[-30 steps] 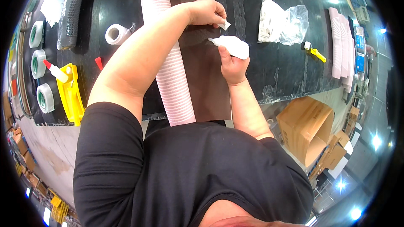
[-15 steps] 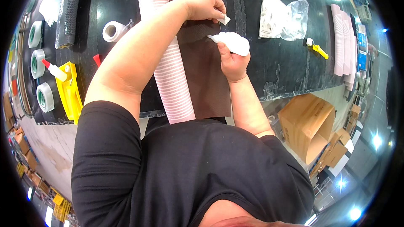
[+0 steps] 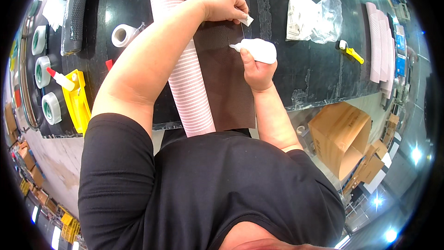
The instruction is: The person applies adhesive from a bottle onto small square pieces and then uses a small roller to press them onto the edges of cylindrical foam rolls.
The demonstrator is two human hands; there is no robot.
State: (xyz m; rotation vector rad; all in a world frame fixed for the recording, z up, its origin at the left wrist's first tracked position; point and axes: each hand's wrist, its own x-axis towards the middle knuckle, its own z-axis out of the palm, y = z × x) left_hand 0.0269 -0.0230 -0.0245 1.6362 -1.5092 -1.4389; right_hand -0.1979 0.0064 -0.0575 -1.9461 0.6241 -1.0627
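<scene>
My right hand [image 3: 257,68] grips a white squeeze bottle [image 3: 257,50], its nozzle pointing left over a dark brown woven strip [image 3: 226,78] that runs along the black table. My left hand [image 3: 225,6] reaches across and pinches a small white piece [image 3: 247,20] at the strip's right edge, just above the nozzle. A pale pink ribbed hose [image 3: 185,83] lies beside the strip on its left, under my left forearm.
Several tape rolls [image 3: 40,65] and a white roll [image 3: 122,34] lie at the left, with a yellow tool [image 3: 78,99] and a red-tipped bottle [image 3: 60,78]. A clear plastic bag [image 3: 312,18], a yellow-handled tool [image 3: 351,53] and pink hoses [image 3: 381,41] lie right. Cardboard boxes [image 3: 337,134] stand below the table edge.
The bottle's nozzle has swung a little closer to the small white piece in my left hand. Both hands otherwise stay in place.
</scene>
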